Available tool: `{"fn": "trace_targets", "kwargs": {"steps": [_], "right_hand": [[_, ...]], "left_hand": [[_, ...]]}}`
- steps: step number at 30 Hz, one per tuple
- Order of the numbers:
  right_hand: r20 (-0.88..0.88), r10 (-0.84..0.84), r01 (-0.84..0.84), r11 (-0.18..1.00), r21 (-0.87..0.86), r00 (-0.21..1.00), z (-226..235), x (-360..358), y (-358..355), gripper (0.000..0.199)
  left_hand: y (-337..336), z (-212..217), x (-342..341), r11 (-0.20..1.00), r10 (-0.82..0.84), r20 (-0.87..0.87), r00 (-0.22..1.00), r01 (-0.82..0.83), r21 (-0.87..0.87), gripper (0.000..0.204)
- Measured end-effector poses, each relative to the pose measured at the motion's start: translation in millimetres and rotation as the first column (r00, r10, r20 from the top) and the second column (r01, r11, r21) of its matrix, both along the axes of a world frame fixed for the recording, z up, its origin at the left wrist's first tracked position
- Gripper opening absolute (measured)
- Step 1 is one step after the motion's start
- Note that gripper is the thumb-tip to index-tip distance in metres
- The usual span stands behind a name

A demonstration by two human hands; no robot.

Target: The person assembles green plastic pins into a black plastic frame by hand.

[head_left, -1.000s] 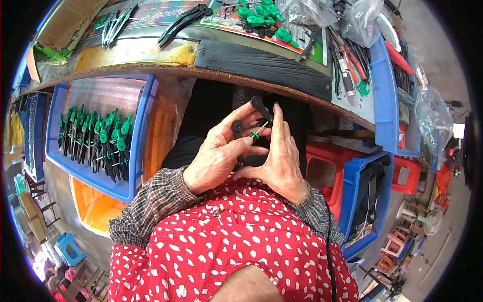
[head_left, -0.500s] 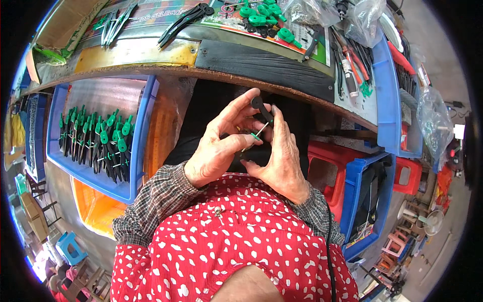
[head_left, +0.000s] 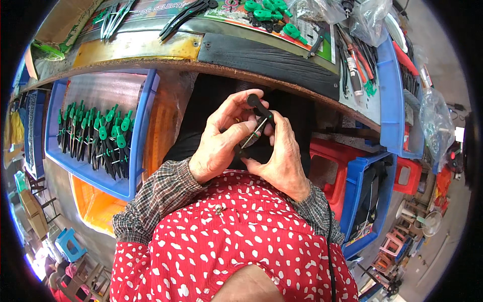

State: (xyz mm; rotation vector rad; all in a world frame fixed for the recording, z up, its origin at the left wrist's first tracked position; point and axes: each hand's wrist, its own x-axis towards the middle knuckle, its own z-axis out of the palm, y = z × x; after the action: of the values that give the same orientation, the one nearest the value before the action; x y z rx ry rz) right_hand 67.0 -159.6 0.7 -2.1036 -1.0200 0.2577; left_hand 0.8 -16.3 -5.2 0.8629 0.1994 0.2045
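Observation:
Between my two hands, over my lap, is a black tool that looks like a drawing compass (head_left: 259, 106), with a round hinge end at the top and a thin metal rod slanting down. The fingers of my left hand (head_left: 217, 142) are closed around it, thumb against the rod and a small green piece. On the other side, my right hand (head_left: 283, 160) has its fingers on the black leg and its thumb near the lower end. My fingers partly hide the tool.
A blue bin (head_left: 138, 138) at left holds several black compasses with green heads (head_left: 119, 137). On the bench (head_left: 271, 65) lie green heads (head_left: 292, 31), black compasses (head_left: 186, 17) and red-handled pliers (head_left: 363, 63). Blue bins and a red stool (head_left: 327, 173) stand at right.
The compass has turned slightly between my fingers, its round end shifting left. The left thumb has moved up along the rod. The view has shifted a little.

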Motion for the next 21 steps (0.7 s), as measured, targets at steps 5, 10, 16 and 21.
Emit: {"fn": "trace_targets", "kwargs": {"steps": [5, 10, 16, 21], "right_hand": [[0.012, -0.009, 0.008, 1.000, 0.006, 1.000, -4.3, 3.0, -1.9, 0.089], [-0.003, 0.006, -0.006, 1.000, 0.007, 1.000, -6.5, 0.5, 2.2, 0.088], [-0.006, 0.015, -0.014, 1.000, 0.016, 1.000, -8.6, 1.8, 0.9, 0.087], [-0.018, 0.013, -0.012, 1.000, 0.025, 1.000, -9.7, 0.3, 1.4, 0.085]], "left_hand": [[-4.1, -2.3, 3.2, 1.000, 0.022, 0.006, 1.000, -0.022, -0.011, 0.040], [-2.7, -11.3, -0.1, 0.992, 0.103, -0.016, 0.995, -0.101, 0.071, 0.034], [-4.9, -12.4, 2.7, 0.990, 0.128, 0.010, 0.992, -0.129, 0.061, 0.028], [-3.9, -11.5, 2.7, 0.990, 0.128, 0.040, 0.991, -0.130, 0.048, 0.025]]}}
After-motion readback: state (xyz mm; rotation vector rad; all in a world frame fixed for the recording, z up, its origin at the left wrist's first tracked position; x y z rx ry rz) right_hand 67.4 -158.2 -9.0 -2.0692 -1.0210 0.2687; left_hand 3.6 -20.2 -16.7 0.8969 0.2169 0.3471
